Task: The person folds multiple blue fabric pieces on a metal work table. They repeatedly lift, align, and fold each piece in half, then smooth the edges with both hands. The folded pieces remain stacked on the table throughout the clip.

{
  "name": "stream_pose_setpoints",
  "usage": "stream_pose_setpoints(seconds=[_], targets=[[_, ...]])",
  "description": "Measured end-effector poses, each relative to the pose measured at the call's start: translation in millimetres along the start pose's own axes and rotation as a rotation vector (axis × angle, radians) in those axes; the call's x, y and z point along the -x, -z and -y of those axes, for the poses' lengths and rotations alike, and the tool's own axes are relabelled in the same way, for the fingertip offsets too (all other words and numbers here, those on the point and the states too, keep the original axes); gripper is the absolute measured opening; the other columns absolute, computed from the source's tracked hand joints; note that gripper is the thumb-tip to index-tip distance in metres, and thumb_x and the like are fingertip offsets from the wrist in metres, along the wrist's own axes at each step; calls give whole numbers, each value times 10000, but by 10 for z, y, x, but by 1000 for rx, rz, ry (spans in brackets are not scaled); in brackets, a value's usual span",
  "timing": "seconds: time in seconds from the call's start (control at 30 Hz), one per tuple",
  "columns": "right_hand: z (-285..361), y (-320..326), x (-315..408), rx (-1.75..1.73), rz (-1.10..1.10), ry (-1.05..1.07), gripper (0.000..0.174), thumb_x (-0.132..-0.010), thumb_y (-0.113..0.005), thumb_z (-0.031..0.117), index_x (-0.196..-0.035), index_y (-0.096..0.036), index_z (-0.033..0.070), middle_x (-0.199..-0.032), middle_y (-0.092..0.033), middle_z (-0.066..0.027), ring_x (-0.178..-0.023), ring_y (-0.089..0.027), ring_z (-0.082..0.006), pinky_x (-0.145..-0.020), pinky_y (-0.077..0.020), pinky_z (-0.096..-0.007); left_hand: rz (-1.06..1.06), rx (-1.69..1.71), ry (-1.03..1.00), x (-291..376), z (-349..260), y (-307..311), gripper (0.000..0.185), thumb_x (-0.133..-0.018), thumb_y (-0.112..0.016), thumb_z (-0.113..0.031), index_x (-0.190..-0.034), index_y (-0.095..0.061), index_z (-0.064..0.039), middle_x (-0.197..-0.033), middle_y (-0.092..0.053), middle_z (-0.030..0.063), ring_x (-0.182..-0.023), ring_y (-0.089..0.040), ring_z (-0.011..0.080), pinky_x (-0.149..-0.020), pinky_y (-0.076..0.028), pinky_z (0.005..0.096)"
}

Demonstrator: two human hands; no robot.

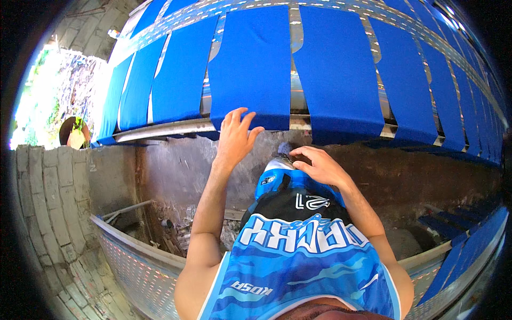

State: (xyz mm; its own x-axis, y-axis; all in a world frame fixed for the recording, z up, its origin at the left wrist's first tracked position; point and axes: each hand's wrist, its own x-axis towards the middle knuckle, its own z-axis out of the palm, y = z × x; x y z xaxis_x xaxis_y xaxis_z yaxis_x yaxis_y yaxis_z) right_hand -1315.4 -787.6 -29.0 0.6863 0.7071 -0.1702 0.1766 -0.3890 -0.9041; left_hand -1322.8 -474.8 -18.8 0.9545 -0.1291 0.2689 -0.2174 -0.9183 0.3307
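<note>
Cut blue fabric panels lie side by side on a long table, their lower ends draped over its metal front rail [172,130]. At the lower left corner of one fabric panel [252,68] is my left hand [236,138], fingers spread and fingertips against or just over the cloth; no grip on it shows. My right hand [320,165] hovers in front of my body, lower than the rail, with fingers bent and thumb apart. Nothing is visible in it. Nearest to it on the table side hangs another blue panel [340,80], which it does not appear to touch.
Behind me runs a second perforated metal table [140,268], with blue strips [460,260] over its right part. Debris [180,230] litters the floor between the tables. A brick surface [52,192] and a bright opening [48,96] are at the left.
</note>
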Motion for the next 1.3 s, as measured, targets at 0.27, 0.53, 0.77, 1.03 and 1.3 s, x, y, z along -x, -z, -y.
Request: stream_pose_setpoints(seconds=[0.27,0.53,0.77,1.03,1.3], targets=[[25,492,-126,-50,-120,-85,370,-1056,-733,226,-1353,-742,5,-1324,-777,-197,-1233,-748,-344,-1071,-575,-439,265,-75,-95,-862,320,-573,767,-1122,-536,-630,-1656,-533,-79,-1799,-330,232,-1675,-237,497,-1324,-208,719],[51,773,-526,-64,-233,-72,336,-1066,-741,210,-1323,-749,-6,-1260,-797,-174,-1089,-782,-285,-978,-607,-405,209,-203,-259,-2143,967,-935,924,-1094,-535,-676,-1755,-347,-57,-1856,-200,235,-1720,-130,473,-1358,-135,684],[152,921,-839,-149,-217,-240,302,-1085,-732,172,-1332,-748,-1,-1266,-796,-128,-1037,-759,-201,-883,-603,-349,131,-213,-215,-3171,1425,-1276,1029,-1078,-458,-785,-1741,-339,-7,-1829,-218,300,-1711,-170,476,-1354,-152,685],[97,1061,-821,-122,-363,-325,324,-1065,-743,222,-1316,-755,18,-1173,-800,-134,-936,-745,-199,-813,-591,-354,50,-212,-187,-4036,1690,-1583,956,-1073,-465,-796,-1757,-374,-134,-1837,-253,246,-1699,-201,488,-1334,-162,723],[58,1285,-604,-68,-399,-351,328,-1064,-742,227,-1305,-755,5,-1195,-797,-143,-995,-759,-231,-861,-595,-366,69,-260,-98,-4249,1675,-1651,895,-1092,-442,-775,-1760,-387,-182,-1852,-257,190,-1706,-200,469,-1336,-157,721]])
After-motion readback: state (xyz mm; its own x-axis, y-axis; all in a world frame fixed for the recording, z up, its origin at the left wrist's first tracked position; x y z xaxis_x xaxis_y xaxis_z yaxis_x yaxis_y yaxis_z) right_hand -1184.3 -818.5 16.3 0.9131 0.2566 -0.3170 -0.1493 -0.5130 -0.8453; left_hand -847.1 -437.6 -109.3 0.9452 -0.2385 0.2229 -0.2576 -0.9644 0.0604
